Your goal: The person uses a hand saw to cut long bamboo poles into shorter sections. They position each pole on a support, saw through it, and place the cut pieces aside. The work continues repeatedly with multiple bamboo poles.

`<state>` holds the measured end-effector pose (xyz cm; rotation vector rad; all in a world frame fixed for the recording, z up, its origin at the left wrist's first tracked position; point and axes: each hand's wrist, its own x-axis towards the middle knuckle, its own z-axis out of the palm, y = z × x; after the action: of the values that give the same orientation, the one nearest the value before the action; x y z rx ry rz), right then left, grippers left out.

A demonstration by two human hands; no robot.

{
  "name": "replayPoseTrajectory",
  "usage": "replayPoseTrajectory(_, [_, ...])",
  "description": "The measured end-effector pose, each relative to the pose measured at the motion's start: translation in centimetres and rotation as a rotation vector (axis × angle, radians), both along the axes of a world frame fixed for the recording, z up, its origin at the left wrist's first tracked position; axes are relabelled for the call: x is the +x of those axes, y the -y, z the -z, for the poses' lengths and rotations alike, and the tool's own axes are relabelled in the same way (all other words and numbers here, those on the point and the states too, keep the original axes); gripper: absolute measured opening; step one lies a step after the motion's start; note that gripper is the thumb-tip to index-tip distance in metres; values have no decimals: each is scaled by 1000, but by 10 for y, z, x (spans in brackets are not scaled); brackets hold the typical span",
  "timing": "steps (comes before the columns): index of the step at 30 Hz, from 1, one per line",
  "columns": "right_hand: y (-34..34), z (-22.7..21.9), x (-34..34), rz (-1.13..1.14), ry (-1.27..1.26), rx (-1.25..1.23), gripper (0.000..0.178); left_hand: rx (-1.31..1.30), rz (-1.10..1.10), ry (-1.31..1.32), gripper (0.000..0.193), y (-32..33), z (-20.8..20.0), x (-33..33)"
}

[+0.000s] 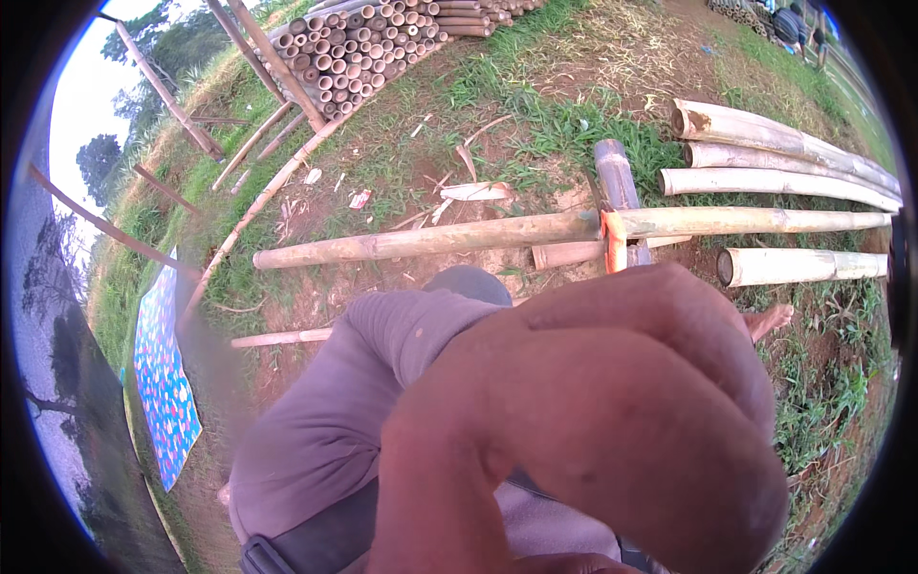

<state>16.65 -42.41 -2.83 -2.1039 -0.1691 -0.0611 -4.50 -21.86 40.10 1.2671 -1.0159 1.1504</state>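
bamboo pole (430,240) lies beyond blurred hand (593,411), apart from it; hand curled, cannot tell whether pinching anything.

Bare hand (593,411) bent v. close to cam, L/R unclear.

Long tan bamboo pole (564,229), crosswise ahead
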Motion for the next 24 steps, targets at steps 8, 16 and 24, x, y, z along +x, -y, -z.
replayPoseTrajectory(8, [2, -3, 1, -4, -6, 76, 28, -128, 22, 49, 12, 28, 12, -31])
replayPoseTrajectory(16, [27, 12, 18, 14, -51, 78, 27, -159, -134, 96, 25, -13, 3, -22])
replayPoseTrajectory(24, [4, 11, 1, -75, -39, 118, 30, -40, -233, 197, 29, -7, -16, -21])
